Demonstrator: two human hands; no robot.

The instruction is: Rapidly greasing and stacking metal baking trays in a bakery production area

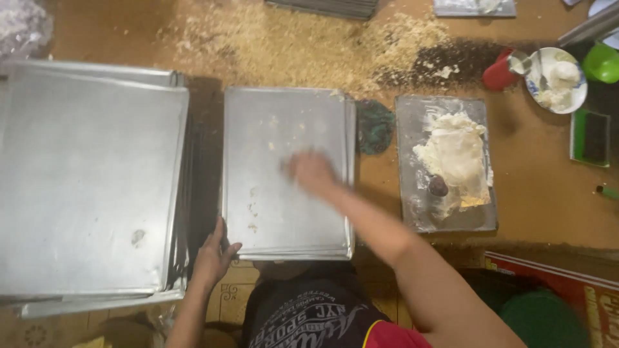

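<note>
While my left hand (216,258) steadies the near left corner of the metal tray (287,171) in front of me, my right hand (311,173) lies flat on its surface, a little past the middle and toward the right edge. The tray sits straight ahead of my body, its long axis running away from me, on top of what looks like one or two more trays of the same size. My left fingers are curled around the tray's edge at the corner, gripping it. My right hand is blurred, so I cannot tell whether the fingers are spread or bunched, nor whether anything is held under the palm; it seems to press against the metal.

Both hands touch the tray, the left at its rim, the right on its bed. A few pale smears and crumbs mark the surface between them.

To my left, just beside the tray, stands a stack of larger trays (90,180). To my right, apart from the tray, is another tray with a pale lump of grease or dough (454,158) on it, and between the two lies a dark green rag (375,125). Beyond that, a plate (556,80) with white stuff and a red cup (498,74). Sawdust-like crumbs (290,45) are scattered on the brown floor beyond the tray.
</note>
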